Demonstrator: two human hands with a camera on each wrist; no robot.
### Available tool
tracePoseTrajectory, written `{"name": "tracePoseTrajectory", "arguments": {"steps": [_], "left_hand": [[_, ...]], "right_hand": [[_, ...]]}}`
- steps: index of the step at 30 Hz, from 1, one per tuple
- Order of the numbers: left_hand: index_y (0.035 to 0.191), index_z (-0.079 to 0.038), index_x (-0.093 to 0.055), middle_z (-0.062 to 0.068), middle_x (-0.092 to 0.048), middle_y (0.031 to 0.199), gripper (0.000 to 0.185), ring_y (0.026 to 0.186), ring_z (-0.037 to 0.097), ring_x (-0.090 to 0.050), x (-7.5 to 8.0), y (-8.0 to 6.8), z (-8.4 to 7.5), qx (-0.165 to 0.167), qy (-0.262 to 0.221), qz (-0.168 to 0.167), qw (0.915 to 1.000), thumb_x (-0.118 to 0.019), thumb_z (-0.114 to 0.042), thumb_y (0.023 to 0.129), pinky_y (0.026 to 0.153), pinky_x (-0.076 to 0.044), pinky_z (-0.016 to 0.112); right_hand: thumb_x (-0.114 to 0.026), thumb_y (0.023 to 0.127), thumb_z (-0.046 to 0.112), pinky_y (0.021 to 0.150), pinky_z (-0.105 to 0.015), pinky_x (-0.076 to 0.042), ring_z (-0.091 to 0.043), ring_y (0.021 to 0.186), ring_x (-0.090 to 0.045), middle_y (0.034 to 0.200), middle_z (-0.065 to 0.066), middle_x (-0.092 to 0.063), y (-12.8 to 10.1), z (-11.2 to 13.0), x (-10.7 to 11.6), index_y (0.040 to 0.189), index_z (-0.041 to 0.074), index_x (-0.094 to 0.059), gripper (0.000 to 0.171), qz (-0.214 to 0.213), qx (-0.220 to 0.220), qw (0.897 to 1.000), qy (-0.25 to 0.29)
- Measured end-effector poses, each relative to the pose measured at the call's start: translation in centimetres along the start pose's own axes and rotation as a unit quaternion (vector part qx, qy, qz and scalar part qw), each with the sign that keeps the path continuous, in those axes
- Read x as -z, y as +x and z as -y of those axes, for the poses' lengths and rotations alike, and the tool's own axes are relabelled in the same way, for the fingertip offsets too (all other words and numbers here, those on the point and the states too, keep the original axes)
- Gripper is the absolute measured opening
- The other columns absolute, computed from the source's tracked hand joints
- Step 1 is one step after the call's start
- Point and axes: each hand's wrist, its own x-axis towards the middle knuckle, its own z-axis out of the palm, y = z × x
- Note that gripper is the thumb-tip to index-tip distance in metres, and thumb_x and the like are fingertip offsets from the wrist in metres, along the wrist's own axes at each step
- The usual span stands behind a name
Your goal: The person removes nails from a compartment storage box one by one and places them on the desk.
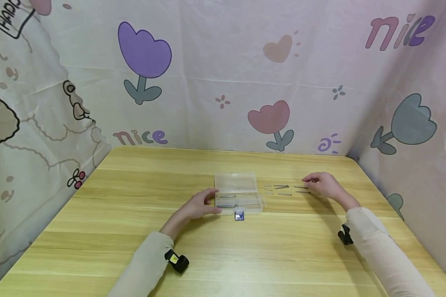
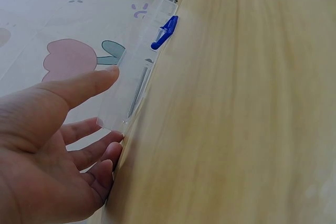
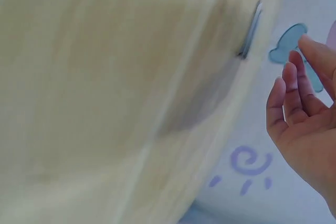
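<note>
Clear plastic box (image 1: 239, 194), metal pins (image 1: 282, 189), centre of counter (image 1: 134, 231).
Left hand (image 1: 198, 205) steadied box, fingers relaxed; right hand (image 1: 321, 184) seemingly loose above thin, light, probably slippery pins.

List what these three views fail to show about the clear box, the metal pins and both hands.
- Pin count inside the clear box: too small in the head view, blurred through the wall in the left wrist view.
- Whether the right hand touches the loose pins: too small in the head view, motion-blurred in the right wrist view.
- Left hand: palm cut off by the left wrist frame's edge.
</note>
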Motion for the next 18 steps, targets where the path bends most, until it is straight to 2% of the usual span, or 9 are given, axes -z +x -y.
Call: {"name": "tracePoseTrajectory", "arguments": {"steps": [7,15,18], "left_hand": [[0.141,-0.008,-0.048,0.014,-0.051,0.137,0.070,0.107,0.026,-0.048,0.1,0.0,0.0,-0.004,-0.003,0.001,1.0000,-0.081,-0.020,0.080,0.089,-0.041,0.043],[0.140,-0.007,-0.049,0.011,-0.053,0.134,0.068,0.107,0.026,-0.048,0.0,0.0,0.0,-0.007,0.001,-0.003,1.0000,-0.080,-0.019,0.080,0.090,-0.041,0.043],[0.140,-0.007,-0.048,0.012,-0.053,0.135,0.069,0.108,0.027,-0.048,0.0,0.0,0.0,-0.007,0.003,-0.003,1.0000,-0.080,-0.019,0.080,0.091,-0.041,0.044]], "right_hand": [[-0.064,0.092,0.006,0.075,-0.040,-0.047,-0.028,0.089,-0.058,0.096,-0.014,-0.068,0.9,3.2,-0.7,0.107,-0.007,-0.069,0.020,0.012,0.029,0.999,0.016],[-0.064,0.091,0.002,0.078,-0.042,-0.052,-0.030,0.094,-0.063,0.102,-0.020,-0.068,1.9,7.0,-2.9,0.108,-0.008,-0.068,0.020,0.059,0.100,0.992,0.039],[-0.065,0.090,0.003,0.078,-0.041,-0.052,-0.029,0.094,-0.064,0.102,-0.018,-0.068,2.3,8.4,-3.8,0.107,-0.007,-0.068,0.020,0.079,0.125,0.988,0.039]]}}
